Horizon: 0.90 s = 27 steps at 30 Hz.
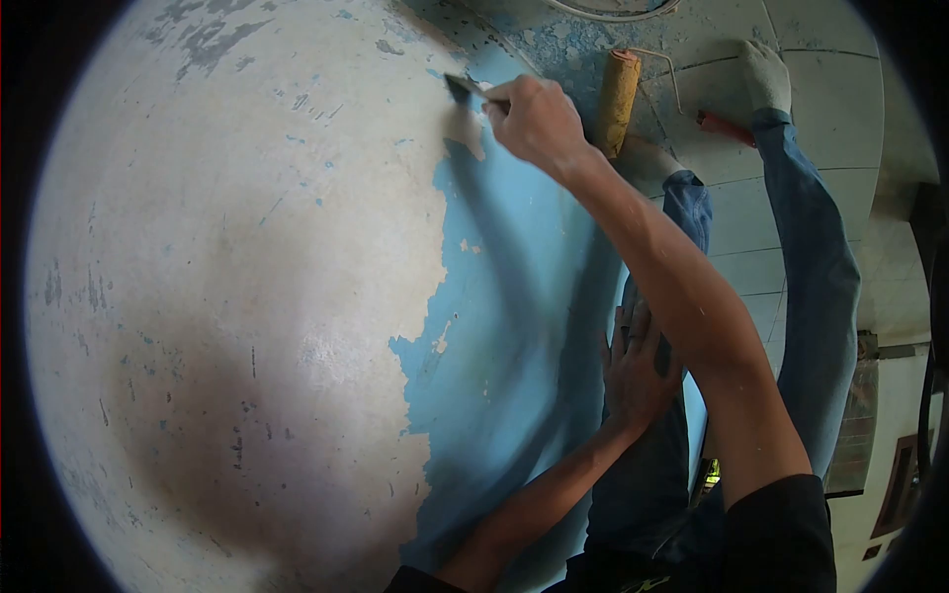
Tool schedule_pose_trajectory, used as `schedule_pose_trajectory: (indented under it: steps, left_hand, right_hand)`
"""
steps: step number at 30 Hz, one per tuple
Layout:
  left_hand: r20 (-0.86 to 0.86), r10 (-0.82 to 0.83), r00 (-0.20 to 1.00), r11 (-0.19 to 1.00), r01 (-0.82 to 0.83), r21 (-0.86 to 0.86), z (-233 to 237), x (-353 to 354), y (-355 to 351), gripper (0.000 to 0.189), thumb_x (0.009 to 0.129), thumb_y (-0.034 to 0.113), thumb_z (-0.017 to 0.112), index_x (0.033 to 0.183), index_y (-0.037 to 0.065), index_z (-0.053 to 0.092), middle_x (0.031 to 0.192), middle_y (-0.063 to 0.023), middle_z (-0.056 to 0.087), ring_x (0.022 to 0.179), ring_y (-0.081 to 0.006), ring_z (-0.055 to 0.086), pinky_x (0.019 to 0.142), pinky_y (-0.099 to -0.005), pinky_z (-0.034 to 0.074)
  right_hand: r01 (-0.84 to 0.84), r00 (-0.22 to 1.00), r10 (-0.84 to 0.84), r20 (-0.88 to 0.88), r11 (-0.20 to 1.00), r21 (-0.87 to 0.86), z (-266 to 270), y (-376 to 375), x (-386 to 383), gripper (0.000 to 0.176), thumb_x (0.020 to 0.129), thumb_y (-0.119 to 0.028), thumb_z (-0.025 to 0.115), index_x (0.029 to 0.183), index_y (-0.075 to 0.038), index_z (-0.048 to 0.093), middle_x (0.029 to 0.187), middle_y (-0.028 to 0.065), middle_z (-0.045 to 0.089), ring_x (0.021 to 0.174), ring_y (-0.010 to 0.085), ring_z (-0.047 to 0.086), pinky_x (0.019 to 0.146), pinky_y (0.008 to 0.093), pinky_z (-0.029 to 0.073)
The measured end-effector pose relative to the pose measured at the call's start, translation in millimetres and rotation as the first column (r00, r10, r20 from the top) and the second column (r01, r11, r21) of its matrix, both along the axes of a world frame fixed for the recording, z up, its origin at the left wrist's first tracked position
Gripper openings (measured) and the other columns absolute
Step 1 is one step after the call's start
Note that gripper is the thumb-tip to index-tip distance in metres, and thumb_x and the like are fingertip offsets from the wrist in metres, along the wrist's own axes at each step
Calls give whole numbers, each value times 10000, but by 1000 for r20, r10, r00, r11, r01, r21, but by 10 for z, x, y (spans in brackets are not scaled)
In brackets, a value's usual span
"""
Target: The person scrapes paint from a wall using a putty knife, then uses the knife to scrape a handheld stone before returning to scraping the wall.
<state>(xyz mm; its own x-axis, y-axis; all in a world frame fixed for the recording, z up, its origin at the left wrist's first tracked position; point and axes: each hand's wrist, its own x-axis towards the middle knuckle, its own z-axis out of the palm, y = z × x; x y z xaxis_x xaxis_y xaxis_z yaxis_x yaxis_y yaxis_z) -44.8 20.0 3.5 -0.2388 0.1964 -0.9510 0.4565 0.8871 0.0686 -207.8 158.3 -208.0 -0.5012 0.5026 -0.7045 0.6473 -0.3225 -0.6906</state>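
My right hand (539, 119) is wrapped around the handle of a scraper (461, 89). The scraper's dark blade rests at the edge of the peeling paint on the wall (277, 247). Pale, whitish surface covers most of this wall, and a ragged border separates it from a blue area (504, 296). Flat on the jeans of one leg lies my left hand (638, 381), its fingers apart and nothing visible in it. My right forearm crosses above it and hides a little of that leg.
A paint roller with a yellow sleeve (618, 99) and a red handle (727, 128) lies by my feet. Paint flakes (563, 44) litter the tiled floor (830, 109). A round container rim (613, 12) shows at the top edge.
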Motion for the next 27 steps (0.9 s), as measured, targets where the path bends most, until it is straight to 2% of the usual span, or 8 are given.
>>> schedule_pose_trajectory:
  steps: [1, 8, 11, 14, 16, 18, 24, 27]
  left_hand:
    - [-3, -35, 999, 999, 35, 4, 0, -6, -2, 680, 927, 393, 602, 1527, 152, 391, 1618, -72, 302, 1489, -397, 237, 1177, -630, 173]
    - [-19, -4, 1000, 1000, 4, 5, -14, -13, 1, 698, 933, 393, 595, 1545, 160, 356, 1628, -64, 282, 1493, -393, 228, 1179, -632, 163]
    - [-5, -15, 1000, 1000, 15, 15, -20, -15, -19, 731, 833, 409, 705, 1452, 91, 484, 1596, -181, 301, 1494, -417, 199, 1184, -617, 162]
    - [-8, 19, 1000, 999, -19, 33, 2, -31, 14, 721, 846, 405, 693, 1463, 101, 477, 1599, -153, 310, 1489, -420, 212, 1186, -613, 164]
    - [-5, -39, 999, 999, 39, -4, -14, -42, 30, 639, 961, 394, 554, 1506, 87, 417, 1637, -51, 264, 1495, -385, 226, 1190, -607, 156]
    - [-11, -29, 1000, 1000, 29, -1, -36, -56, 52, 629, 963, 389, 552, 1492, 70, 433, 1637, -52, 265, 1494, -386, 229, 1191, -603, 159]
    - [-37, -18, 999, 1000, 18, 19, -15, -38, 59, 615, 967, 376, 546, 1481, 54, 444, 1630, -62, 281, 1485, -391, 250, 1186, -604, 174]
    - [-34, 2, 999, 1000, -1, 31, -39, -45, 36, 645, 933, 369, 596, 1490, 83, 438, 1611, -94, 313, 1482, -414, 242, 1185, -604, 171]
  right_hand:
    - [39, 998, -38, 57, 999, -10, -144, -25, -55, 254, 869, -209, 653, 1080, -123, 765, 921, 205, 727, 839, 386, 707, 826, 436, 562]
    - [-32, 999, 33, 17, 998, -57, -53, 82, 18, 247, 885, -203, 638, 1084, -143, 771, 940, 196, 733, 841, 376, 713, 830, 425, 560]
    - [-23, 1000, 23, 3, 999, -24, -195, 35, -20, 248, 886, -218, 650, 1090, -145, 770, 950, 184, 737, 852, 365, 714, 839, 419, 558]
    - [12, 991, -1, 132, 996, -88, -559, 103, -122, 248, 882, -236, 664, 1095, -168, 771, 974, 163, 742, 878, 352, 717, 846, 408, 563]
    - [-45, 997, 51, 54, 993, -111, -491, 278, -25, 252, 884, -243, 665, 1101, -174, 770, 980, 161, 744, 882, 344, 719, 850, 405, 564]
    - [-110, 994, 106, -34, 985, -134, -388, 303, -15, 255, 885, -250, 666, 1107, -179, 769, 985, 158, 745, 886, 337, 722, 855, 402, 565]
    - [-121, 987, 126, 103, 991, -59, -402, 251, -142, 241, 894, -222, 674, 1103, -152, 772, 976, 128, 759, 858, 288, 732, 827, 388, 570]
    - [-96, 995, 98, 10, 989, -111, -377, 348, -161, 239, 900, -221, 667, 1100, -143, 771, 971, 139, 756, 852, 310, 728, 823, 391, 571]
